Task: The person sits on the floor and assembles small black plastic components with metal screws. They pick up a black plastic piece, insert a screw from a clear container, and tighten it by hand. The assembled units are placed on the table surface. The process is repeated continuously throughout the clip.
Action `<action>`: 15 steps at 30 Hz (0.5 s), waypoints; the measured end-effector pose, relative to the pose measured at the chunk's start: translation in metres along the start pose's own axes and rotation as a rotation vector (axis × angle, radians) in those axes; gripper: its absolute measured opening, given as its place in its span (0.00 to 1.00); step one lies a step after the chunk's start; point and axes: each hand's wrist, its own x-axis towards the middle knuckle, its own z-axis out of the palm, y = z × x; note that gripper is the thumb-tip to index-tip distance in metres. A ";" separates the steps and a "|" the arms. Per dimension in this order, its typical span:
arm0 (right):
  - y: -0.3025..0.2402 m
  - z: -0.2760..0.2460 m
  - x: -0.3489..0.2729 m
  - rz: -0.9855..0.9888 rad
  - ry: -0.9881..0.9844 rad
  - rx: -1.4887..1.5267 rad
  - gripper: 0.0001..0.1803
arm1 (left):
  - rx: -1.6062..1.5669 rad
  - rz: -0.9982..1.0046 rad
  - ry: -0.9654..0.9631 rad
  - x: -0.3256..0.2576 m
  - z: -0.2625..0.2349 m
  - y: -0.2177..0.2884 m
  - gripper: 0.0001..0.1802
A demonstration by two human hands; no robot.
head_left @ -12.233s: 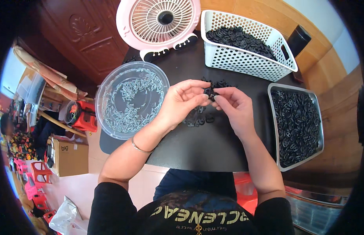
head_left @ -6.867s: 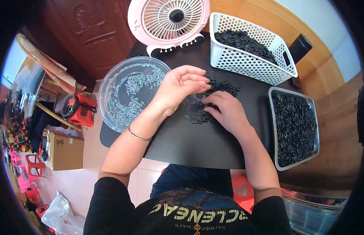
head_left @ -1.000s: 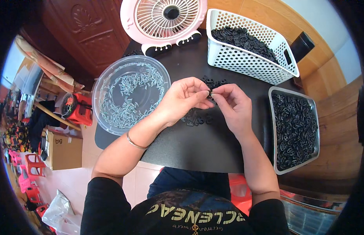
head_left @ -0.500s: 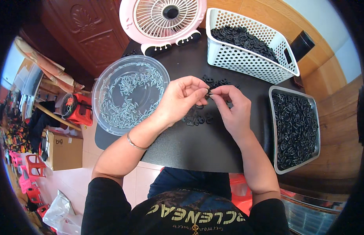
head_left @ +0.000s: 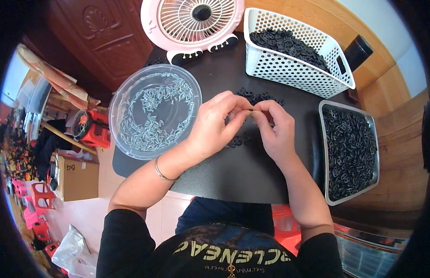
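Black plastic pieces (head_left: 259, 97) with holes through them lay heaped on the dark bench (head_left: 233, 178) just beyond the person's fingers in the head view, and a smaller scatter (head_left: 239, 141) lay nearer the body, partly covered by the left hand. The left grip (head_left: 215, 123) and right grip (head_left: 276, 126) met above the bench, thumb and forefinger of each pinching a tiny dark part (head_left: 251, 110) between them. So little of that part showed that its shape, and whether any metal was joined to it, could not be told.

On the left stood a round clear tub (head_left: 166, 112) holding silvery screw-like pins (head_left: 152, 132); farther back were a white perforated basket (head_left: 289, 78) and a pink fan (head_left: 192, 23). At the right a metal tray (head_left: 324, 153) carried many more black pieces (head_left: 350, 153).

The step in hand, as far as could be judged, was close two-handed work on that one part, perhaps pressing or turning it. The next move seemed to call for a steady left pinch while the right fingertips made a fine adjustment.
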 end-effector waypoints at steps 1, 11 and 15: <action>0.000 0.001 0.000 0.026 -0.003 0.049 0.01 | -0.074 -0.051 0.001 0.000 0.000 0.000 0.06; 0.000 -0.001 0.004 0.090 0.025 0.210 0.08 | -0.721 -0.449 0.026 -0.001 0.006 -0.008 0.05; 0.003 0.002 0.003 0.066 0.018 0.219 0.08 | -0.797 -0.453 0.044 0.000 0.008 -0.011 0.05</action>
